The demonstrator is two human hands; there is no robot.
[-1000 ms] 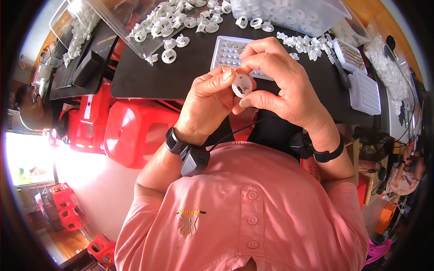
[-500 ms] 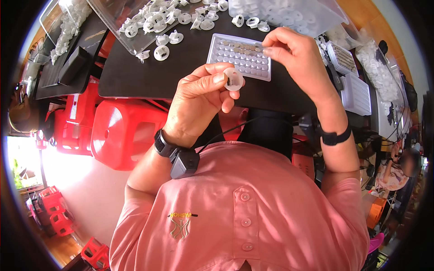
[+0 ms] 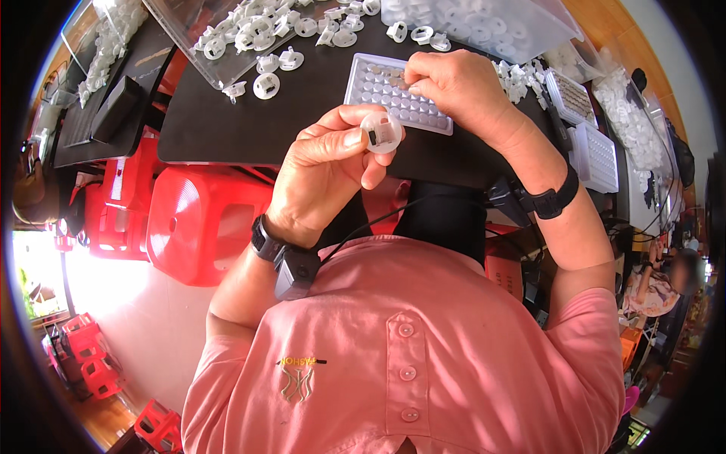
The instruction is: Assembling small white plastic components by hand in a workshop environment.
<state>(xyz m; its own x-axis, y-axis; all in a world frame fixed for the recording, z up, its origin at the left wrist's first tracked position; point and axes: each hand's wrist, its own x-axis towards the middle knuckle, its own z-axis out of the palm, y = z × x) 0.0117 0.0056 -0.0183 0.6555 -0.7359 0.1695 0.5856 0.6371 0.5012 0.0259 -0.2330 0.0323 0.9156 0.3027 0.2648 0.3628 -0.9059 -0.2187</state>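
Between thumb and fingers, my left hand (image 3: pixel 333 155) grips a round, translucent white plastic housing (image 3: pixel 384 133) with a rectangular recess and a small dark part inside. It is held up in front of the table edge. My right hand (image 3: pixel 457 87) is over a white plastic tray (image 3: pixel 359 92) with rows of round pockets. Its thumb and index finger are pinched at the tray's coin-like silvery discs (image 3: pixel 389 76); whether a disc is between the fingertips is hidden. Discs fill part of the upper rows, while the lower pockets show pale and round.
Several similar white housings (image 3: pixel 257 34) lie heaped on the black table (image 3: pixel 212 129) and by a clear bin (image 3: pixel 178 38). A translucent tub (image 3: pixel 484 30) stands at the back. More trays (image 3: pixel 594 159) are at the right. Red stools (image 3: pixel 189 227) stand at the left.
My right hand has moved left and slightly down over the tray, its fingertips now among the discs. My left hand has shifted slightly left, still holding the housing, which has turned a little.
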